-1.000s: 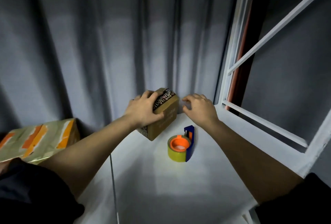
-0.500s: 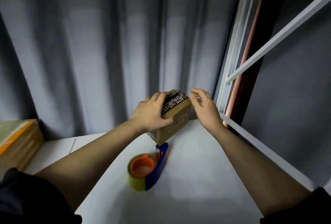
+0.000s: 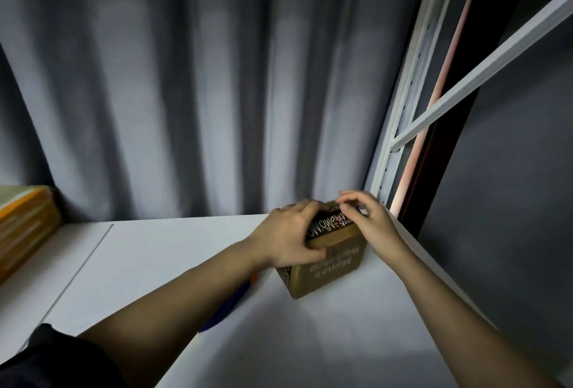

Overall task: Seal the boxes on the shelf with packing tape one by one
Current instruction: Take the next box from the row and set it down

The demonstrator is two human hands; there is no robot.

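Note:
A small brown cardboard box (image 3: 328,273) with a black printed top strip stands on the white shelf (image 3: 139,263) near its back right corner. My left hand (image 3: 288,238) grips the box's left side, thumb on the front face and fingers over the top. My right hand (image 3: 372,220) is at the box's right top edge, fingers curled and pinching at the top flap. The tape dispenser (image 3: 229,307) lies behind my left forearm; only a blue sliver with an orange bit shows.
A larger box (image 3: 24,223) with orange tape sits at the shelf's far left. Grey curtain folds (image 3: 186,93) hang behind the shelf. A white metal shelf frame (image 3: 400,127) with a diagonal brace rises on the right.
The view swung left and up. The box sits lower and flatter on the shelf, my right hand moved onto its top edge, and my left forearm now covers the tape dispenser.

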